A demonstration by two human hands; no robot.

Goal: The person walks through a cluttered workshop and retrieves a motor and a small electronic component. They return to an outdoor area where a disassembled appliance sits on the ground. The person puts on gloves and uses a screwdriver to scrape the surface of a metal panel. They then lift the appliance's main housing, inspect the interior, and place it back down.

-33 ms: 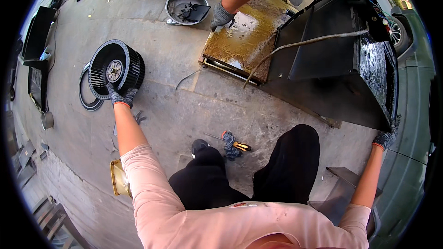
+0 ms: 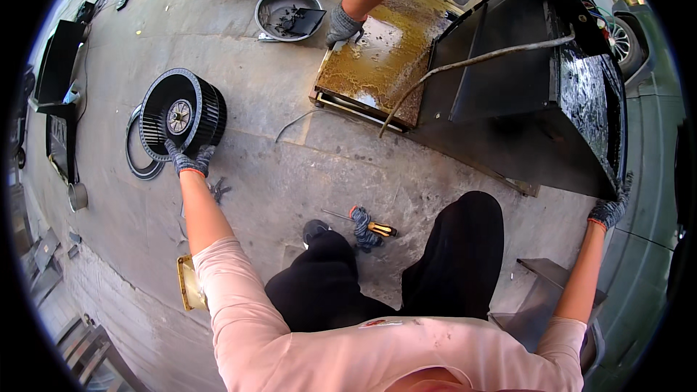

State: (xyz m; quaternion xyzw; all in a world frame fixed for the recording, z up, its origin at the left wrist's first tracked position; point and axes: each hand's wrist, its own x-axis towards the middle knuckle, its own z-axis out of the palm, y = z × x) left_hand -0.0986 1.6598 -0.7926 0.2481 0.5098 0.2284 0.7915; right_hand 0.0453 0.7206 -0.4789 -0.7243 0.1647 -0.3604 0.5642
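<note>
My left hand [image 2: 192, 159], in a grey knit glove with an orange cuff, grips the lower rim of a black blower wheel [image 2: 215, 117]. The wheel is tilted so that its open side and metal hub show. Far to the right, my gloved right hand [image 2: 608, 212] is closed on the bottom corner of a large black range hood housing [image 2: 501, 87], its fingers partly hidden. A bent rod or tube [image 2: 479, 58] runs across that housing. At its left lies a greasy yellow-brown metal panel [image 2: 377, 65], held at the far edge by another person's gloved hand [image 2: 343, 27].
A black ring [image 2: 150, 172] lies beside the wheel. A grey basin [image 2: 270, 31] with dark bits stands farther back. Near my foot are a screwdriver [image 2: 382, 229] and a spare glove [image 2: 363, 235]. Black metal parts [image 2: 59, 65] line the far left; a green car [image 2: 646, 174] stands at right.
</note>
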